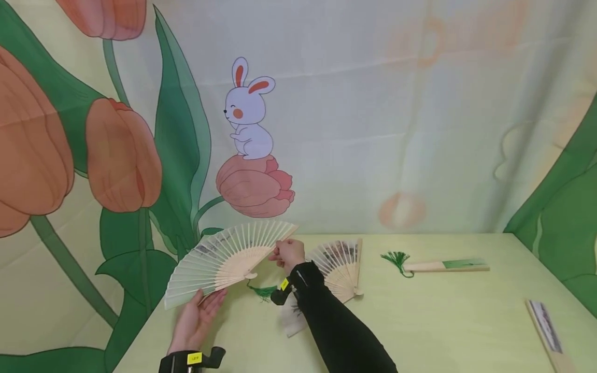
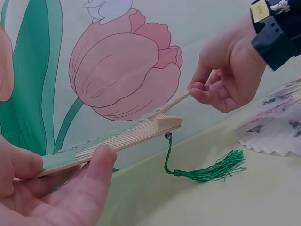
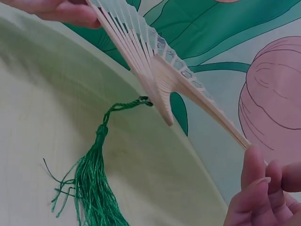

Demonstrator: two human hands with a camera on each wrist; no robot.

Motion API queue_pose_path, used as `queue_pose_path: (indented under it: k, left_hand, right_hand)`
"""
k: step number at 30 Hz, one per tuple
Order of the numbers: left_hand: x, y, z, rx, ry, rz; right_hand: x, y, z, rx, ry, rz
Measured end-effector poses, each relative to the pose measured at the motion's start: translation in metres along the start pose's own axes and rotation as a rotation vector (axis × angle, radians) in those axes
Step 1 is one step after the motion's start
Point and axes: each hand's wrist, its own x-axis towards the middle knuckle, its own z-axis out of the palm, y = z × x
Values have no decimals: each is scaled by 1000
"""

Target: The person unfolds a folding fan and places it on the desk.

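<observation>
A spread folding fan with pale wooden ribs and a whitish-green leaf is held above the table between both hands. My right hand pinches its right outer rib between thumb and fingers. At the lower left edge, my left hand has its palm turned up. In the left wrist view its thumb and fingers grip the other outer rib. A green tassel hangs from the fan's pivot. Behind the right forearm lies a second spread fan with a dark floral print, partly hidden by that sleeve.
A folded fan with a green tassel lies at the back right of the table. Another folded fan lies by the right edge. Behind the table hangs a printed cloth with tulips and a rabbit.
</observation>
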Motion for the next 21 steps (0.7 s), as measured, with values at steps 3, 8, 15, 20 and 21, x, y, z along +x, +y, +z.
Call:
queue_pose_path:
  k: [3, 8, 15, 20, 21]
  left_hand:
    - [-2, -3, -2, -11, -11, -25]
    - [-2, -7, -6, -124, -10, -73]
    - [-5, -12, -13, -255, 20, -107]
    - [-10, -12, -12, -168, 53, -87]
    - [-11, -12, -12, -162, 56, -90]
  right_hand:
    - [4, 3, 0, 0, -3, 15]
    - [11, 11, -2, 10, -13, 31]
    - [18, 26, -5, 23, -24, 128]
    - [22, 30, -6, -24, -32, 148]
    - [24, 32, -6, -29, -36, 149]
